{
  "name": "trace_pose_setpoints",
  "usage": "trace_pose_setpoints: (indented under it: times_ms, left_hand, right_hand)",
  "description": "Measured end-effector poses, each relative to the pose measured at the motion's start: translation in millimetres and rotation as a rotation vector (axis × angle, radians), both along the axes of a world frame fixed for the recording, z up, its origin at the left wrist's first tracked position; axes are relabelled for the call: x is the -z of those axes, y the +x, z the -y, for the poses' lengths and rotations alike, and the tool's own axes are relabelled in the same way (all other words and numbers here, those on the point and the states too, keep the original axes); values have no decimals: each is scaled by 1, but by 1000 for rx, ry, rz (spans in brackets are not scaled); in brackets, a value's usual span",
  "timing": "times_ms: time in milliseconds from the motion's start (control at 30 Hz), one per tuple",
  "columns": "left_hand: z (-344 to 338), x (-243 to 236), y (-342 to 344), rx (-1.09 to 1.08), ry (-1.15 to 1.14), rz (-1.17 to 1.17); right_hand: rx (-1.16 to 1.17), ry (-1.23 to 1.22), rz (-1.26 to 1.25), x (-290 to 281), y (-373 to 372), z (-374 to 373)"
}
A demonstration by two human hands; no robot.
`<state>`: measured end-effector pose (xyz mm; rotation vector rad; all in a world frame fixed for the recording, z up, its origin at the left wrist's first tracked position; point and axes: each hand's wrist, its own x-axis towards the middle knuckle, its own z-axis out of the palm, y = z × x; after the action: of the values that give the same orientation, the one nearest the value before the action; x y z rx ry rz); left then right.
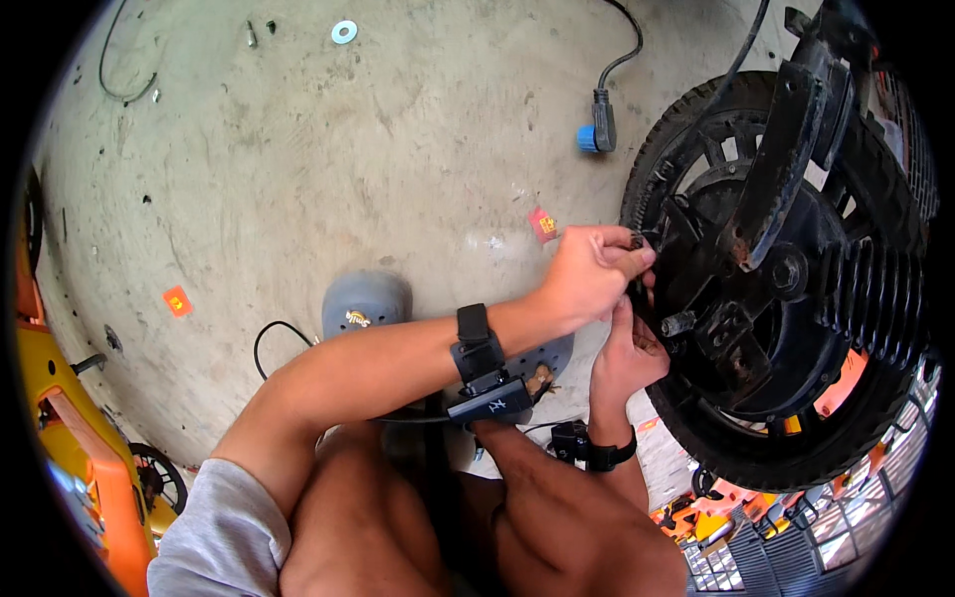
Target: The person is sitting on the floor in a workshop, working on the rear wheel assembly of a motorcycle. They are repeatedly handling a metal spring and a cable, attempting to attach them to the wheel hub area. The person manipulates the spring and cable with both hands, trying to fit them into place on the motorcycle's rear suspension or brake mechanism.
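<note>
To my right stands a black wheel with a thick tyre, a dark hub and a rusty-edged metal arm. My left hand reaches across to its near edge, thumb and fingers pinched on a small dark piece by the lower end of a thin coil spring. Just below it, my right hand is closed, thumb and forefinger together beside the tyre. What its fingertips hold, if anything, is hidden. A short metal stud sticks out of the hub beside that hand.
A thick coil shock spring is on the wheel's far side. A black cable with a blue-capped plug lies on the concrete floor. Also there are a metal washer, a bolt and red stickers. Yellow-orange vehicle parts stand at left.
</note>
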<state>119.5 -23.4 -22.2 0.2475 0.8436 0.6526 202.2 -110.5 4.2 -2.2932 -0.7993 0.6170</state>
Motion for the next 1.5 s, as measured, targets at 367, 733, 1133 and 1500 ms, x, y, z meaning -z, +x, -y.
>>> trace_pose_setpoints:
  times_ms: [367, 733, 1133, 1500]
  left_hand:
    - [-1, 4, -1, 1, 15, -20]
    - [2, 3, -1, 7, 110, -26]
    - [2, 0, 1, 44, 114, -126]
    - [5, -14, 12, 23, 200, -367]
  right_hand:
    - [-87, 198, -17, 16, 11, 8]
    - [-165, 309, -73, 18, 12, 4]
    - [-133, 311, -143, 14, 13, 3]
    - [-56, 318, -116, 19, 11, 3]
